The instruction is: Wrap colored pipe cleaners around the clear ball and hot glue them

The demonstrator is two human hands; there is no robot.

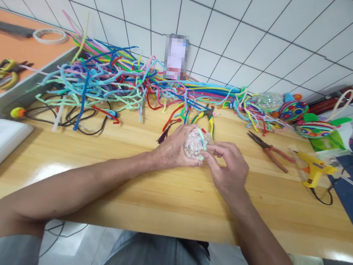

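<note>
A clear, sparkly ball [193, 145] with a mint-green pipe cleaner [201, 135] along its right side is held above the wooden table. My left hand [175, 148] wraps round the ball from the left, thumb beneath it. On the other side, my right hand [229, 166] pinches the lower end of the green pipe cleaner between thumb and fingers, against the ball. Just behind the ball lie yellow-and-green handled pliers [212, 123], partly hidden by it. A small purple tassel [163, 136] rests left of my left hand.
A heap of coloured pipe cleaners [107, 77] spans the back, before a phone [176, 58]. To the right lie long-nose pliers [270, 151], a yellow glue gun [315, 167] and decorated balls [292, 109]. A white box-like device [2, 146] and black cord [69, 119] are left.
</note>
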